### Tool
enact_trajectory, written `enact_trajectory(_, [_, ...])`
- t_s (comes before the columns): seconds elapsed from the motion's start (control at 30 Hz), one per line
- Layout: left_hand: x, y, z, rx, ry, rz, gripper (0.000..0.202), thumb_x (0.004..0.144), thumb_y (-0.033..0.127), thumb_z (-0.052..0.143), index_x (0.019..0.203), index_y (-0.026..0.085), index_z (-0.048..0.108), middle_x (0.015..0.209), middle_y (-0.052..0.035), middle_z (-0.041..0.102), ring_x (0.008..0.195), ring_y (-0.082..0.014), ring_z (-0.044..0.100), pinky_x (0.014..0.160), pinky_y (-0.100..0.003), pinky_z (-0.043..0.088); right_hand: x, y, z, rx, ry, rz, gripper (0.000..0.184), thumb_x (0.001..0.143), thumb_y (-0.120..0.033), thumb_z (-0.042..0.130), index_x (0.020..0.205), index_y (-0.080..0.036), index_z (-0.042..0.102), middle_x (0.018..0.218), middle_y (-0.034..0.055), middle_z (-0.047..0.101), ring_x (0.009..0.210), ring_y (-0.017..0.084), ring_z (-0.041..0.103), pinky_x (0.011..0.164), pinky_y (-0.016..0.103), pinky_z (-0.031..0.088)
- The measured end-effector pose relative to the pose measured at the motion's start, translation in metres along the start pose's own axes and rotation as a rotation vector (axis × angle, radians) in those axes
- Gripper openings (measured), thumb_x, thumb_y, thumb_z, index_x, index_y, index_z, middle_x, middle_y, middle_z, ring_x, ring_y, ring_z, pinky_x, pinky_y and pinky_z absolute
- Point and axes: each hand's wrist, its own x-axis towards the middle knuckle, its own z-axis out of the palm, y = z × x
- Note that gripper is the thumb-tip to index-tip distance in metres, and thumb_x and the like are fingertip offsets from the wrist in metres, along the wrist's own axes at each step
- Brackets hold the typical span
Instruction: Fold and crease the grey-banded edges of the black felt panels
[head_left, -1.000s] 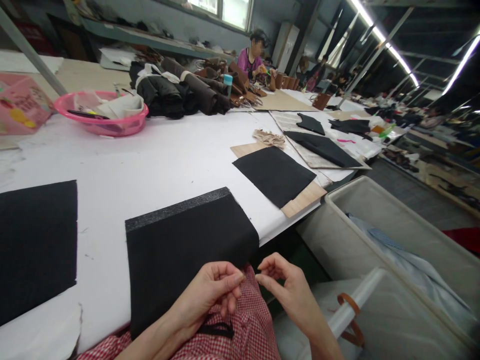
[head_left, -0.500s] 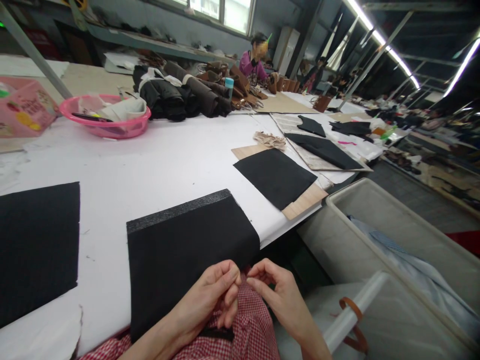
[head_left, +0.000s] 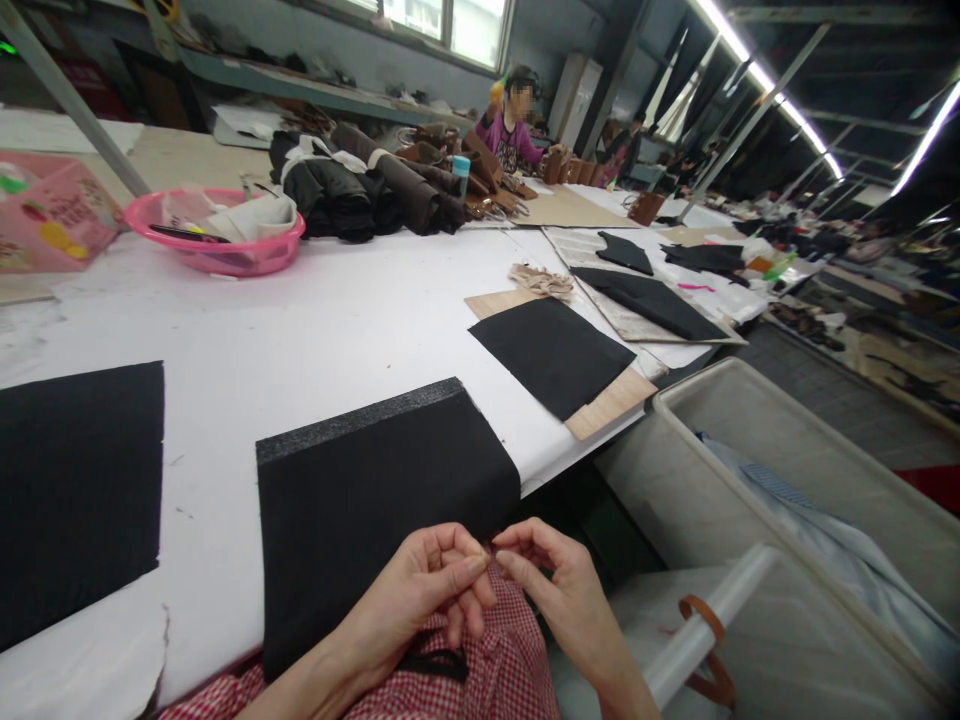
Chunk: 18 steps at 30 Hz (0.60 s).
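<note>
The left hand (head_left: 420, 590) and right hand (head_left: 555, 585) meet at 6 o'clock, over a red checked lap (head_left: 487, 670), just past the near edge of the desk (head_left: 315, 330). Both hands have their fingers curled in, thumb tips against forefinger tips, as if pinching something very fine between them; what it is, if anything, is too small to tell. A black strap (head_left: 435, 662) lies on the lap under the left hand.

Touching the fingers at 12 o'clock is a thick black stack (head_left: 375, 490), hanging slightly over the desk edge, likely so a layer can be picked from its near side. Another black sheet (head_left: 75, 480) lies at 9 o'clock, and a third (head_left: 551, 352) rests on board at 1 o'clock. A bin (head_left: 787, 480) stands at 3 o'clock, within reach. A pink basin (head_left: 217, 240) sits at 11 o'clock.
</note>
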Motion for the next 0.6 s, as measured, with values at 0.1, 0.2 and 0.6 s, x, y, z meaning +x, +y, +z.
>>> enact_trajectory(0.1, [0.0, -0.0011, -0.0011, -0.001, 0.007, -0.008, 0.027, 0.085, 0.036, 0.071, 0.083, 0.013, 0.057, 0.075, -0.0075, 0.07, 0.051, -0.0094, 0.063, 0.042, -0.014, 0.043, 0.0001, -0.0005, 0.0011, 0.002, -0.009, 0.001, 0.011, 0.09, -0.032, 0.063, 0.094, -0.023, 0.068, 0.088, -0.0014, 0.068, 0.08, 0.015, 0.062, 0.071, 0.025, 0.047])
enact_trajectory(0.2, [0.0001, -0.0015, -0.0022, -0.002, 0.007, -0.005, 0.027, 0.084, 0.034, 0.073, 0.082, 0.013, 0.056, 0.075, -0.0077, 0.071, 0.052, -0.0102, 0.064, 0.043, -0.014, 0.043, 0.0001, -0.0016, 0.002, 0.004, -0.022, -0.003, 0.01, 0.091, -0.032, 0.063, 0.093, -0.023, 0.068, 0.087, -0.0019, 0.067, 0.078, 0.014, 0.061, 0.07, 0.025, 0.047])
enact_trajectory(0.6, [-0.0016, -0.0043, 0.0009, 0.019, -0.025, 0.045, 0.037, 0.095, 0.05, 0.053, 0.077, 0.02, 0.042, 0.049, 0.0082, 0.046, 0.033, -0.0057, 0.046, 0.032, -0.013, 0.025, -0.0014, 0.002, 0.0011, -0.014, 0.003, -0.001, 0.014, 0.09, -0.035, 0.063, 0.093, -0.023, 0.069, 0.086, -0.0009, 0.067, 0.078, 0.015, 0.06, 0.07, 0.026, 0.046])
